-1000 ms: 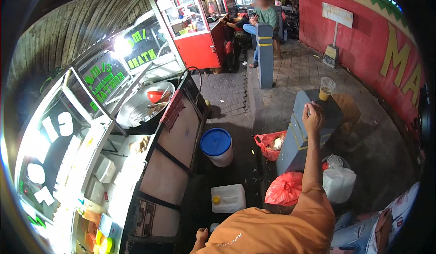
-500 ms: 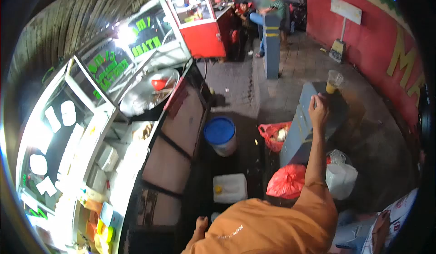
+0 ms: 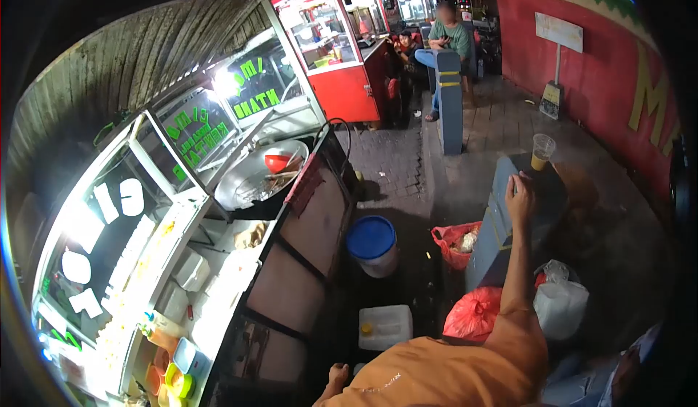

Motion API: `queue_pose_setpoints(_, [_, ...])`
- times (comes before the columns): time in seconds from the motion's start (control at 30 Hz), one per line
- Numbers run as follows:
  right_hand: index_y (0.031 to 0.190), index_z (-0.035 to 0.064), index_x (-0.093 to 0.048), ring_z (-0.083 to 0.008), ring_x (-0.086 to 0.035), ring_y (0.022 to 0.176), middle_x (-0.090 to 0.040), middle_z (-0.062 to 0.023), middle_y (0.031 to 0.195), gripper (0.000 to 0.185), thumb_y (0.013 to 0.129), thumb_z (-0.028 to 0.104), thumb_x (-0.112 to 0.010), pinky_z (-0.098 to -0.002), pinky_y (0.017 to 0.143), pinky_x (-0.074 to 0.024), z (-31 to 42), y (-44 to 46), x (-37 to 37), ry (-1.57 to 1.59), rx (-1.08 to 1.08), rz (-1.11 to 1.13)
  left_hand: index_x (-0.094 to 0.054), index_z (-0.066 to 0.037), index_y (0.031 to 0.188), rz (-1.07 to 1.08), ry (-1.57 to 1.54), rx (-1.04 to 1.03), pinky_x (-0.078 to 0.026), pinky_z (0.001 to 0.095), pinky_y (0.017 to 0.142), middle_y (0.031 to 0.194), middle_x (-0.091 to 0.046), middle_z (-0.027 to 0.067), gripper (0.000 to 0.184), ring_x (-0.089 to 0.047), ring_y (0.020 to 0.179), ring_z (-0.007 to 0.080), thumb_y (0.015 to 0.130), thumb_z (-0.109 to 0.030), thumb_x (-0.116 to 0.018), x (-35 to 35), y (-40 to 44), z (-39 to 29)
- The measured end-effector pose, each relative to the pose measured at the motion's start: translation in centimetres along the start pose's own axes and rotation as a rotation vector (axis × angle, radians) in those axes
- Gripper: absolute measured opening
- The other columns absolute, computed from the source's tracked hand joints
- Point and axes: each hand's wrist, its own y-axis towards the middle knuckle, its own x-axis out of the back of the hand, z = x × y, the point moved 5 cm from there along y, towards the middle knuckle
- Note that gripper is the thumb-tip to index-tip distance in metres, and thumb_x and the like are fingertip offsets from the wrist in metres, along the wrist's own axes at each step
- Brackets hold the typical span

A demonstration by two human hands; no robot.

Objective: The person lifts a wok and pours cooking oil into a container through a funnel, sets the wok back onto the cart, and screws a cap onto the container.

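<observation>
My right hand [image 3: 520, 197] is stretched out at the top of a grey post [image 3: 494, 236] with yellow stripes. Its fingers are curled in, and anything between them is too small to make out. Just beyond it, apart from the fingers, a clear plastic cup [image 3: 541, 152] with a yellowish drink stands upright on the post. Low in the view, my left hand [image 3: 339, 373] is curled beside my orange shirt, near a white jerrycan [image 3: 385, 328] with a yellow cap. What it may hold is hidden.
A lit food cart [image 3: 182, 276] with a large pan [image 3: 262, 174] fills the left. A blue-lidded bucket [image 3: 372, 247], red bags [image 3: 472, 314] and a whitish container [image 3: 561, 309] stand on the ground. People sit by the red stall [image 3: 342, 94]. A person's legs show lower right.
The camera view has shifted, so the cart, bucket and post appear further right. My right hand stays by the post top and my left hand stays low, both still curled.
</observation>
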Motion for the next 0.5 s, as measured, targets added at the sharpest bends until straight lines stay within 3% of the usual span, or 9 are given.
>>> queue_pose_setpoints(0.17, [0.082, 0.0072, -0.064, -0.0269, -0.059, 0.087, -0.063, -0.0115, 0.089, 0.014, 0.082, 0.019, -0.057, -0.0357, 0.076, -0.0469, 0.0, -0.1, 0.0, 0.024, -0.023, -0.042, -0.065, 0.001, 0.088, -0.031, 0.070, 0.114, -0.047, 0.0379, 0.079, 0.091, -0.064, 0.0210, 0.034, -0.061, 0.091, 0.0323, 0.077, -0.031, -0.061, 0.8, -1.8, -0.9])
queue_pose_setpoints(0.27, [0.082, 0.0080, -0.065, -0.0260, -0.060, 0.085, -0.064, -0.0109, 0.089, 0.013, 0.083, 0.019, -0.057, -0.0345, 0.074, -0.0481, 0.2, 0.2, -0.3, -0.001, 0.034, -0.036, -0.066, 0.000, 0.080, -0.058, 0.201, -0.029, -0.047, 0.0427, 0.077, 0.084, -0.062, 0.0223, 0.045, -0.060, 0.088, 0.0365, 0.081, -0.042, -0.052, 1.3, -2.1, -1.1])
queue_pose_setpoints(0.33, [0.082, 0.0074, -0.065, -0.0256, -0.060, 0.088, -0.064, -0.0108, 0.092, 0.013, 0.083, 0.018, -0.057, -0.0344, 0.074, -0.0488, 0.0, 0.1, -1.1, 0.026, 0.020, -0.047, -0.065, 0.000, 0.076, -0.137, 0.249, -0.118, -0.046, 0.0448, 0.076, 0.082, -0.062, 0.0227, 0.045, -0.060, 0.085, 0.0368, 0.086, -0.039, -0.043, 1.4, -1.8, -0.7])
queue_pose_setpoints(0.43, [0.079, 0.0065, -0.066, -0.0258, -0.060, 0.091, -0.064, -0.0109, 0.092, 0.014, 0.083, 0.017, -0.058, -0.0335, 0.075, -0.0487, -0.4, -0.9, -1.6, 0.050, 0.037, 0.012, -0.065, 0.001, 0.080, -0.096, 0.041, 0.010, -0.045, 0.0463, 0.078, 0.086, -0.061, 0.0242, 0.047, -0.059, 0.088, 0.0391, 0.089, -0.037, -0.039, 1.0, -5.5, 1.2])
queue_pose_setpoints(0.5, [0.081, 0.0074, -0.066, -0.0253, -0.060, 0.093, -0.065, -0.0122, 0.090, 0.015, 0.083, 0.020, -0.059, -0.0378, 0.082, -0.0448, -0.6, -1.0, -3.9, 0.003, 0.090, -0.021, -0.064, 0.002, 0.087, -0.231, -0.175, -0.102, -0.044, 0.0469, 0.081, 0.090, -0.061, 0.0255, 0.048, -0.057, 0.092, 0.0406, 0.090, -0.037, -0.036, 2.0, -1.9, 1.6])
